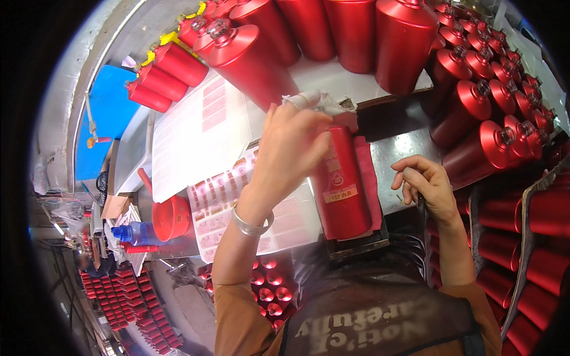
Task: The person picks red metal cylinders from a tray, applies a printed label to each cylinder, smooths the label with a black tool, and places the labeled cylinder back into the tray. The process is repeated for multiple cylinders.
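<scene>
A red metallic bottle (pixel 345 204) lies on its side in front of me, over a pink cloth (pixel 369 178) in a dark cradle (pixel 358 244). Gold markings and a small gold label show on its upper face. My left hand (pixel 292 145) is at the bottle's far end, fingers bent around a bunched greyish rag (pixel 339 105); the grip is partly hidden. To the right of the bottle my right hand (pixel 424 183) hovers with loosely curled fingers and the thumb apart, nothing visible in it.
Red bottles (pixel 406 44) stand along the far side, and more crowd a rack (pixel 475 101) at the right. Printed sheets (pixel 222 207), a red tub (pixel 172 217) and a blue-capped bottle (pixel 139 233) lie to the left. Further red bottles (pixel 273 293) are stacked below the table.
</scene>
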A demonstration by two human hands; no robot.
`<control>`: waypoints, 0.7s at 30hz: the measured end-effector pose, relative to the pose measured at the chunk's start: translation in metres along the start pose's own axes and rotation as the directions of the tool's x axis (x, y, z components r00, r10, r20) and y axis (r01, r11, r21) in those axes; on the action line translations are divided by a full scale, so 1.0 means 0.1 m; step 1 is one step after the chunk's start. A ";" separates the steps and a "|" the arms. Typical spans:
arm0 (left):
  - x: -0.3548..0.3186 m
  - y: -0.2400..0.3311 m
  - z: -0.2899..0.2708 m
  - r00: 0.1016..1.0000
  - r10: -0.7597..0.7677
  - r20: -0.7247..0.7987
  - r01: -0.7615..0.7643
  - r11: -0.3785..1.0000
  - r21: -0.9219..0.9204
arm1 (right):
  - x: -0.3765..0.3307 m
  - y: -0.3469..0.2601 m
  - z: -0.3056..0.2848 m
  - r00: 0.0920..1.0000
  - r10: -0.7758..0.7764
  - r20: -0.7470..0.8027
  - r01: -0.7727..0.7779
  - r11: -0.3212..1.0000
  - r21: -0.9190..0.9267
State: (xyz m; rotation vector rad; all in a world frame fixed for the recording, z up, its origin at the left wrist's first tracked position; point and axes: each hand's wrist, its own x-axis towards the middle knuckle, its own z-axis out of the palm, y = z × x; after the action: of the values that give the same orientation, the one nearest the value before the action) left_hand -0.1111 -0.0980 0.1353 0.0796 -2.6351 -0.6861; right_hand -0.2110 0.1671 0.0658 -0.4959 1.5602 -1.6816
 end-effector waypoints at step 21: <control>-0.73 0.19 0.41 0.988 -0.129 -0.088 0.107 0.969 -0.221 | 0.21 0.10 0.43 0.976 0.051 0.212 0.045 0.905 -0.423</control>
State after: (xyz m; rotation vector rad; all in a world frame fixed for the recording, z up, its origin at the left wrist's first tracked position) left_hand -0.0602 -0.0513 0.0847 0.2047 -2.4570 -0.9779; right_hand -0.1899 0.1240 0.0590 -0.8719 1.7601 -1.2270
